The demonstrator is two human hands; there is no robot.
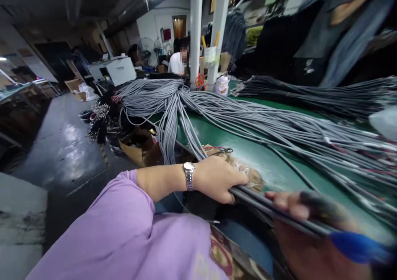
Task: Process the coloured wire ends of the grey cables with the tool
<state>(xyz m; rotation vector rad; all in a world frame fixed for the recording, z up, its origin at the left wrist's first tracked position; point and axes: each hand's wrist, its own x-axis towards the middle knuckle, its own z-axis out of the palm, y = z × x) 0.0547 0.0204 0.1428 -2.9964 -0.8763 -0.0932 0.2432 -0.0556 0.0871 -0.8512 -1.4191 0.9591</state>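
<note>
My left hand [217, 178], with a steel watch [189, 175] on its wrist, is closed around a small bunch of grey cables [256, 202] at the table's near edge. My right hand [319, 230] is blurred by motion, its fingers closed on the same bunch farther right. A smeared blue thing [356, 246] shows at that hand; I cannot make out what it is. Behind my hands, a large spread of grey cables [235, 110] lies over the green table [214, 128], some draping off its near left side. Crumpled brown material [256, 178] lies just beyond my left hand.
Black cables [304, 90] lie along the table's back right. Near a white post [196, 32] are orange-handled scissors [200, 80] and a pale jar [222, 84]. An open cardboard box [136, 147] stands below the table's left side. A person [176, 63] in white is farther back.
</note>
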